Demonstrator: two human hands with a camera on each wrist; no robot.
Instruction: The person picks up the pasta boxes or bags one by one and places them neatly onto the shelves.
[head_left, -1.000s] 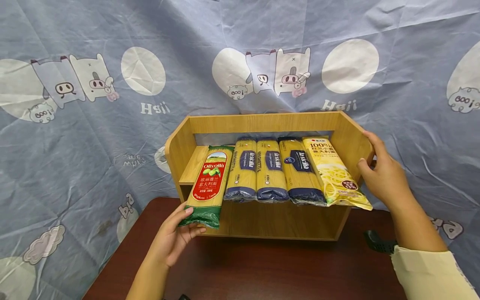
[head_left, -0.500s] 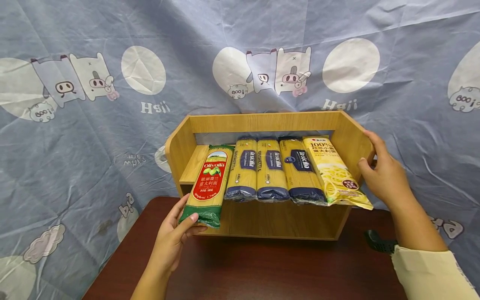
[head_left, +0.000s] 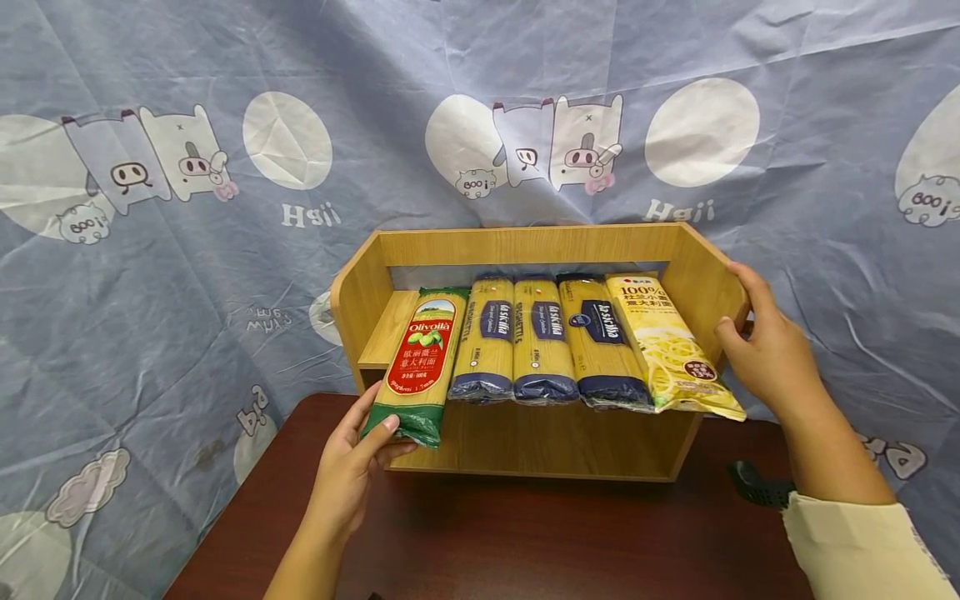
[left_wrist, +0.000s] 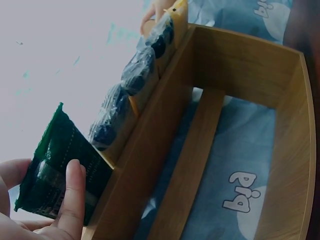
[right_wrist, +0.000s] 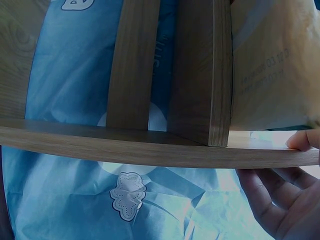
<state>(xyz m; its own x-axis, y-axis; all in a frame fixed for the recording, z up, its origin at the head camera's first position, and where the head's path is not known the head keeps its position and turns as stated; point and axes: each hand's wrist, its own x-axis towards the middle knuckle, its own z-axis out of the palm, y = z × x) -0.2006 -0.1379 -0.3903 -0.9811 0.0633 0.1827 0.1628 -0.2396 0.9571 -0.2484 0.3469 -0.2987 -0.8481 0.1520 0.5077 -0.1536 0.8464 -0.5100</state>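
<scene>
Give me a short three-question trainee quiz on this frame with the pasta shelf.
1. True or false: the left hand grips the green-ended Olivoila packet.
2. How many pasta packets lie on the wooden shelf?
3. The right hand holds: A) the shelf's right side panel, B) the yellow packet, C) nothing.

Key: 1 true; 2 five; 3 A.

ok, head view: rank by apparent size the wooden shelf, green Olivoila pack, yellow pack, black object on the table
1. wooden shelf
2. green Olivoila pack and yellow pack: look much alike in size, and the green one juts nearer the camera, so no ranking.
3. black object, partly hidden by the right arm.
</scene>
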